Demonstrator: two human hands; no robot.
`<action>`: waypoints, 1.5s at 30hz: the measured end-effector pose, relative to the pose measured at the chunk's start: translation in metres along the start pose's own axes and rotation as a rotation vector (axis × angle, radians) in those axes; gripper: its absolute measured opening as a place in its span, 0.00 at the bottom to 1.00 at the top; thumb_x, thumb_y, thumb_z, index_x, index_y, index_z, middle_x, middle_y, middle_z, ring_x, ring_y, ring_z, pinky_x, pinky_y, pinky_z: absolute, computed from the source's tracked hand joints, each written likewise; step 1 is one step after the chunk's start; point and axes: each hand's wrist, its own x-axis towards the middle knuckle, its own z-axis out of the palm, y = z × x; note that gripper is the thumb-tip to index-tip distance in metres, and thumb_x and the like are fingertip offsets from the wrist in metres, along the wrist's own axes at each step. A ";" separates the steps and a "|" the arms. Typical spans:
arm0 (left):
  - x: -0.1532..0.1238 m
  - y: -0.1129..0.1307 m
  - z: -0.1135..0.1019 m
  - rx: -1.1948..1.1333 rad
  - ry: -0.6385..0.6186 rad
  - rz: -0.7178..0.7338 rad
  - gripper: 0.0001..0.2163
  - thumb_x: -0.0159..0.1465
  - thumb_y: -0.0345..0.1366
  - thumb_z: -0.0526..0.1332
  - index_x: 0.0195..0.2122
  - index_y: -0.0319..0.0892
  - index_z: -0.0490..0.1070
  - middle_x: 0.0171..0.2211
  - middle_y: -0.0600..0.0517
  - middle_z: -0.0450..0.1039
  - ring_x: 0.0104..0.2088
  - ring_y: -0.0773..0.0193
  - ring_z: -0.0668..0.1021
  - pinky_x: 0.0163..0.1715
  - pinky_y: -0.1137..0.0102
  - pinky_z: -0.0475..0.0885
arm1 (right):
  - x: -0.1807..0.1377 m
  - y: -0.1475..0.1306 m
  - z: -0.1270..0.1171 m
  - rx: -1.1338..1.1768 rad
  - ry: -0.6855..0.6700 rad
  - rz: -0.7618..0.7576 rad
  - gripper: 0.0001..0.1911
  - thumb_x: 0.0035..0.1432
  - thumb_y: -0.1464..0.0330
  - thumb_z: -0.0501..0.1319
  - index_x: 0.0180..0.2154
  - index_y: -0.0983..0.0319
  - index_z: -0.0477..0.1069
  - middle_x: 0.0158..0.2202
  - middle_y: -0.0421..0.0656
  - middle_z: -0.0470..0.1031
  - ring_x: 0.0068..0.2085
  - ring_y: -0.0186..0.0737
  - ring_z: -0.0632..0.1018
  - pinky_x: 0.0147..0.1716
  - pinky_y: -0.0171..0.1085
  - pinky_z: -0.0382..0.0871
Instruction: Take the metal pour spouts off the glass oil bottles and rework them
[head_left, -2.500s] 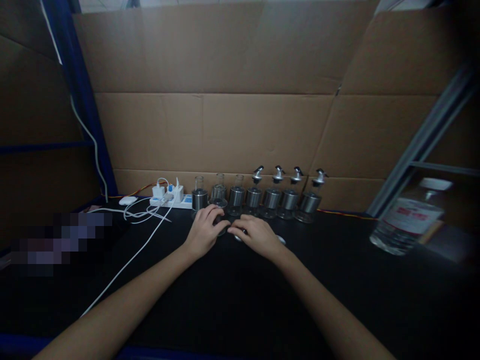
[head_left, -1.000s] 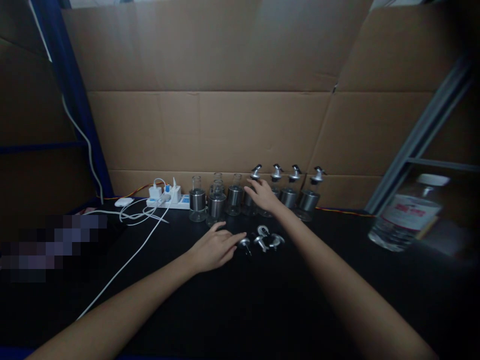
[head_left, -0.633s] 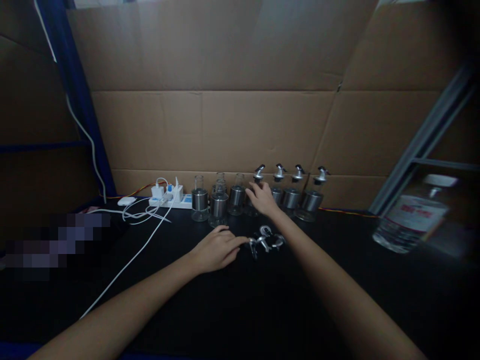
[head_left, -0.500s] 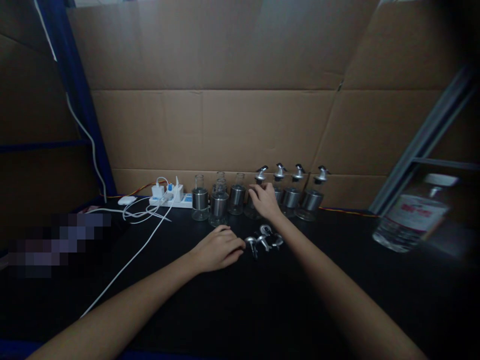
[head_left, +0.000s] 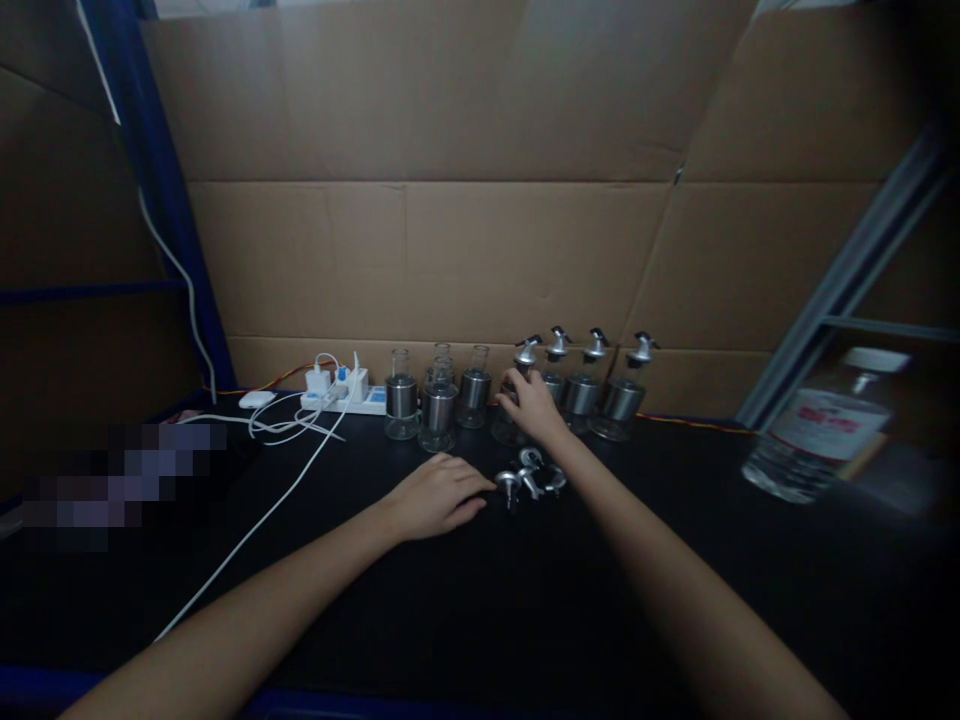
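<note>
A row of small glass bottles with steel sleeves stands along the cardboard back wall. Three at the left [head_left: 438,405] have bare necks; the others at the right [head_left: 582,390] carry metal pour spouts. My right hand [head_left: 531,407] is wrapped round the leftmost spouted bottle [head_left: 517,395], which stands slightly forward of the row. My left hand [head_left: 436,495] lies on the black table with fingers stretched flat, fingertips next to three loose metal spouts [head_left: 529,481].
A white power strip [head_left: 342,396] with chargers and trailing white cables [head_left: 277,500] sits at the back left. A large clear plastic water bottle [head_left: 816,430] stands at the right, beside a slanted metal frame [head_left: 847,285]. Cardboard walls enclose the black table [head_left: 525,600].
My right hand reached from the loose spouts up to the row and closed on the leftmost spouted bottle, drawing it slightly forward. My left hand let go of a bare bottle and flattened beside the spouts.
</note>
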 end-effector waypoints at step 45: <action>0.000 -0.007 0.003 -0.416 0.434 -0.407 0.32 0.44 0.37 0.64 0.49 0.41 0.51 0.41 0.48 0.67 0.40 0.59 0.72 0.39 0.66 0.68 | -0.065 -0.094 -0.045 0.813 0.216 -0.080 0.42 0.52 0.68 0.53 0.57 0.60 0.23 0.44 0.48 0.67 0.37 0.38 0.74 0.33 0.37 0.71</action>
